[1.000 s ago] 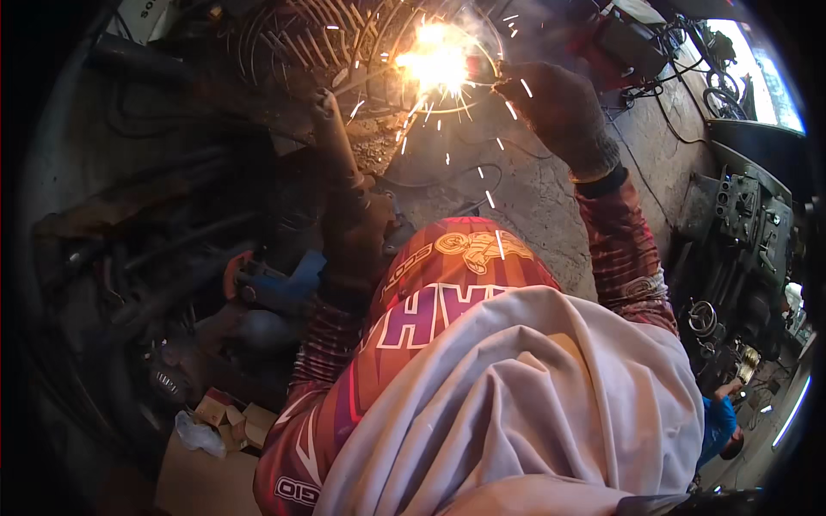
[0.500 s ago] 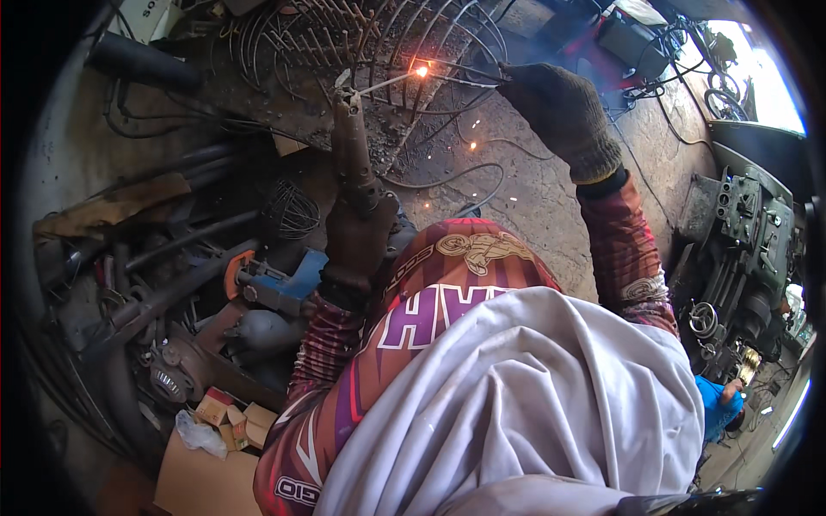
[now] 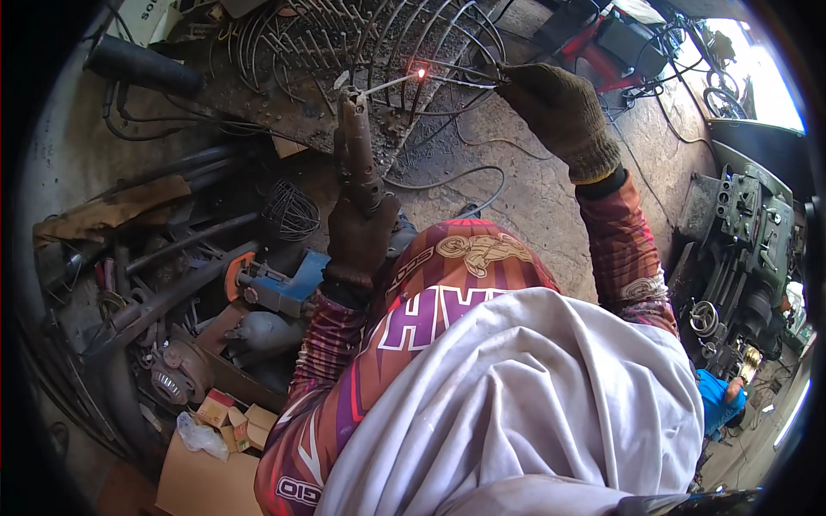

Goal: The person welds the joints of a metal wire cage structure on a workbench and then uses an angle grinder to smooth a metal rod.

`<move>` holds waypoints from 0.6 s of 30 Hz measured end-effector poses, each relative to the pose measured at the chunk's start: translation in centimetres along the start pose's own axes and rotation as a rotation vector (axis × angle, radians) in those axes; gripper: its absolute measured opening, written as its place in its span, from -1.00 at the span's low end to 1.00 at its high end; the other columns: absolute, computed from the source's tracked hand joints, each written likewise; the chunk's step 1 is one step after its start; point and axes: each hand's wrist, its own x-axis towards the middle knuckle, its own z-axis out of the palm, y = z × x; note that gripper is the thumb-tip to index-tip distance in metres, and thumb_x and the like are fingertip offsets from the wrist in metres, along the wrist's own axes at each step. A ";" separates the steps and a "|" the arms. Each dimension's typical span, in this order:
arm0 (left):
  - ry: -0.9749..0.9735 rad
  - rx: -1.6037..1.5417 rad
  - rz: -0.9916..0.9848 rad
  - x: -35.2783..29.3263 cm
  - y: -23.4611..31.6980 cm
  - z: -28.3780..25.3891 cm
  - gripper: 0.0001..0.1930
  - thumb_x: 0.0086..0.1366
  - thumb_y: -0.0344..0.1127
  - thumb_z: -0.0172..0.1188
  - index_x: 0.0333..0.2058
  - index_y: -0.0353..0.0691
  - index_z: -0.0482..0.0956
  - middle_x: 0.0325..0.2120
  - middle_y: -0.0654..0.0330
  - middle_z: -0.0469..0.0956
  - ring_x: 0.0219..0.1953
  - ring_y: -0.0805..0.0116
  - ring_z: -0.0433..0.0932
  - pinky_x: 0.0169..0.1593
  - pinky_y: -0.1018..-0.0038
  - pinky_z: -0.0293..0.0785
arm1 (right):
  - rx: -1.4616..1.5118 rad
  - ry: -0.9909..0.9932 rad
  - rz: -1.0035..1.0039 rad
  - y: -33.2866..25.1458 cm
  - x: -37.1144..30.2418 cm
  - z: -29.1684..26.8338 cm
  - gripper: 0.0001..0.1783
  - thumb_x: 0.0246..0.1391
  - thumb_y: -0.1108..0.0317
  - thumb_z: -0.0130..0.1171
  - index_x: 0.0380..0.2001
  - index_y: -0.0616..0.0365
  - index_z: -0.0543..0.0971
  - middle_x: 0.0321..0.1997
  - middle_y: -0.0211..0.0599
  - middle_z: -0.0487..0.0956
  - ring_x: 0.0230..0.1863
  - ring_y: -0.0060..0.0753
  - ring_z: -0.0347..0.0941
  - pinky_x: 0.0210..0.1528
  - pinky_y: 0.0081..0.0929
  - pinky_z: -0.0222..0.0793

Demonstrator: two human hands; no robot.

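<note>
A hooped frame of bent, dark metal rods [image 3: 372, 53] lies on the dark, debris-strewn steel worktable [image 3: 314, 110], its curved end reaching past the table's right edge. The left hand [image 3: 357, 236], in a dark brown glove at the table's near side, is closed around a scorched, tube-shaped electrode holder [image 3: 355, 142]. From that holder a thin, pale welding electrode [image 3: 389, 83] points across the table's right edge to a small red-pink glowing spot [image 3: 422, 74] on the frame. The right hand [image 3: 555, 116], in a brown knitted glove out to the right of the table, appears to pinch the end of a thin, straight metal rod [image 3: 465, 81]; its exact finger contact is too dark to tell. The hands are well apart, with the glow between them.

A second ago a blazing arc threw sparks over this spot; half a second ago an orange bead and a few sparks were left. Now no sparks show, the smoke has thinned, and the holder sits slightly nearer the body. This suggests the arc has gone out and the weld is cooling, with the rod steadied meanwhile. Whether the electrode's tip touches the metal cannot be told.
</note>
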 end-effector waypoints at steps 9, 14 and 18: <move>-0.026 0.397 0.356 0.8 -1.8 0.2 -0.79 0.24 -0.40 0.26 -0.17 -0.28 0.52 -0.37 0.24 0.53 -0.39 0.49 0.52 -0.32 0.46 0.49 | 0.111 -0.013 -0.101 1.2 -0.3 0.3 -0.69 -0.01 0.49 0.36 -0.15 -0.04 0.69 -0.15 -0.35 0.64 -0.20 -0.23 0.62 -0.20 -0.42 0.54; 0.024 0.619 0.645 1.0 -0.2 -0.6 -0.76 0.23 -0.36 0.27 -0.14 -0.26 0.53 -0.34 0.19 0.55 -0.36 0.39 0.54 -0.30 0.38 0.50 | -0.144 0.069 -0.347 1.4 -0.3 0.1 -0.60 -0.05 0.53 0.38 -0.10 -0.12 0.70 -0.20 -0.34 0.63 -0.26 -0.23 0.61 -0.23 -0.40 0.55; 0.072 0.752 0.768 1.0 0.2 -0.9 -0.74 0.22 -0.33 0.28 -0.12 -0.24 0.54 -0.32 0.15 0.56 -0.33 0.31 0.57 -0.29 0.31 0.50 | -0.126 -0.019 -0.420 3.7 -0.1 -0.4 -0.58 -0.06 0.52 0.42 -0.08 -0.07 0.67 -0.29 -0.34 0.61 -0.33 -0.28 0.57 -0.26 -0.42 0.55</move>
